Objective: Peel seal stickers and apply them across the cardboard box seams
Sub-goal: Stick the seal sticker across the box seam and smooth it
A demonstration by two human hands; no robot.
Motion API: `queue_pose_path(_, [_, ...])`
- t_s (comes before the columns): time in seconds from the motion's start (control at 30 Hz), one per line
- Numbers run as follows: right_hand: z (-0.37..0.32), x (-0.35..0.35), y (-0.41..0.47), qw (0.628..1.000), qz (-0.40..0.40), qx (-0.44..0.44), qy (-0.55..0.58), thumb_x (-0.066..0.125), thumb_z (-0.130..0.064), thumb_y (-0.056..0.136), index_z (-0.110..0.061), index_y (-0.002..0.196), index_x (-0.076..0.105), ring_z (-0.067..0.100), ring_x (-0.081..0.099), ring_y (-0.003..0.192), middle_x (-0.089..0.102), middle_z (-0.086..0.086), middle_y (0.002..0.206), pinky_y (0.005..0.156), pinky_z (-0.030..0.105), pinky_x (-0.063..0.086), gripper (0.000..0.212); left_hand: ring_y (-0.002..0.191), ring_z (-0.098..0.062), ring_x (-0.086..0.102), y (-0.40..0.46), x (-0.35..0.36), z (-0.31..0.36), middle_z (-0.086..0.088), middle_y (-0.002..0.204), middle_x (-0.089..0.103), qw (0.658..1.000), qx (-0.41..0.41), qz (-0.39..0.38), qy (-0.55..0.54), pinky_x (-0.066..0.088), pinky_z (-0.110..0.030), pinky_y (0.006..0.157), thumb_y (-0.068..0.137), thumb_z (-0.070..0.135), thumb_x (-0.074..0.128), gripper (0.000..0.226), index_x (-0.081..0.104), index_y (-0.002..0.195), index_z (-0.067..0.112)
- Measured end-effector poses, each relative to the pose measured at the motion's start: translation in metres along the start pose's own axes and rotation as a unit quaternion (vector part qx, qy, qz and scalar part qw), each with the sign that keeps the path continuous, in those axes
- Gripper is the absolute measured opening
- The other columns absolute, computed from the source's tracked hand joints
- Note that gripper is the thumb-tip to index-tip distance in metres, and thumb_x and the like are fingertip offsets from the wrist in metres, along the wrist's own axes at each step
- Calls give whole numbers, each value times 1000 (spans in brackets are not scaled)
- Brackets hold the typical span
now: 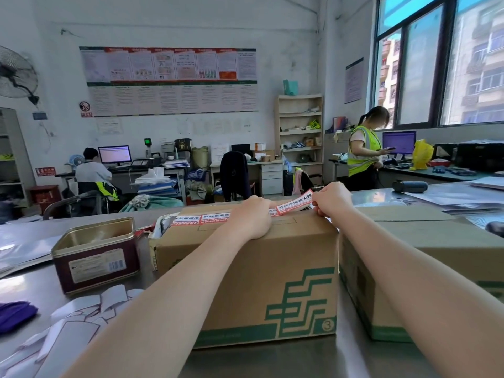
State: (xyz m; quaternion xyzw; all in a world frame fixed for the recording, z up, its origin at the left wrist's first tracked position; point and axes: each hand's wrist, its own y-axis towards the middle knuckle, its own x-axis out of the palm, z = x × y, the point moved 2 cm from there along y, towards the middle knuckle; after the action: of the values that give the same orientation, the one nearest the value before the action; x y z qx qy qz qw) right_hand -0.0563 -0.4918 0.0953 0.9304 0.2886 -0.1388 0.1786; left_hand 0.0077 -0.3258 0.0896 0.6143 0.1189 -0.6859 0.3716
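A cardboard box (245, 274) with a green logo stands on the metal table right in front of me. Two red-and-white seal stickers (200, 219) lie along its top seam at the left. My left hand (252, 218) presses flat on the box top over the seam. My right hand (331, 200) pinches the raised right end of another red-and-white seal sticker (294, 204) above the box's far right corner. That sticker's left end runs under my left hand.
A second cardboard box (425, 268) stands against the first on the right. An open dark-red tin (95, 255) sits to the left, with several white backing strips (81, 317) scattered in front of it. A purple cloth (13, 315) lies at the left edge. Two people work at desks behind.
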Motion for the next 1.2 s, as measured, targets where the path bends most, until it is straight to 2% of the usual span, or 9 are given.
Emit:
queue_pose_path(0.23, [6,1,5,1000,-3,10,-3,52,-4,86,8,90,65,17,49,46,58,12,65,54,29,44,18,103,-30,55,0,1,3,-14,138,40,1000,6,-13,22,47,-37,86,97,13,31,46,46,137,30])
queue_pose_path(0.33, [7,1,8,1000,-6,11,-9,52,-4,86,7,89,65,17,48,46,60,15,70,52,28,44,16,97,-28,56,0,1,4,-12,135,44,999,18,-17,31,46,-37,81,97,15,31,44,52,133,28])
queue_pose_path(0.47, [9,0,11,999,-13,16,-24,54,-6,87,6,89,64,18,49,48,61,16,76,50,27,44,15,105,-24,55,0,-1,6,-7,124,57,998,51,-23,22,45,-38,86,95,21,32,39,63,118,18])
queue_pose_path(0.57, [9,0,12,999,-22,21,-39,54,-6,87,4,87,63,17,49,47,60,15,74,46,25,41,13,98,-20,54,-1,-2,9,-4,116,59,997,54,-60,-7,43,-34,79,97,30,32,34,54,119,17])
queue_pose_path(0.63, [8,0,12,998,-26,23,-54,55,-7,88,2,85,61,16,48,47,59,13,73,43,23,39,11,102,-19,52,-1,-1,10,-4,122,56,994,52,-92,-23,42,-35,83,98,37,32,35,46,126,20])
queue_pose_path(0.77, [11,-3,13,995,-44,28,-89,53,-8,88,-2,84,61,13,47,46,56,8,65,30,15,34,11,132,-20,38,0,1,10,0,148,40,991,70,-114,-12,32,-37,106,99,48,27,48,38,141,28])
queue_pose_path(0.83, [12,-4,14,991,-57,30,-116,53,-6,86,-2,82,62,12,45,46,54,7,62,30,15,33,11,137,-19,33,1,3,8,2,151,35,991,65,-120,-9,27,-40,112,98,51,26,50,36,142,31])
queue_pose_path(1.0, [12,-7,12,986,-77,36,-141,53,-5,85,-3,76,56,13,39,45,49,6,58,27,8,26,10,137,-19,32,3,4,5,5,152,34,990,60,-124,-15,26,-42,112,96,55,26,50,36,141,37])
queue_pose_path(1.2, [13,-7,11,983,-92,41,-154,50,-4,84,-5,71,49,17,38,45,46,9,58,41,21,32,13,138,-19,31,0,3,6,5,152,34,990,66,-122,-20,26,-42,113,97,53,28,49,36,142,36])
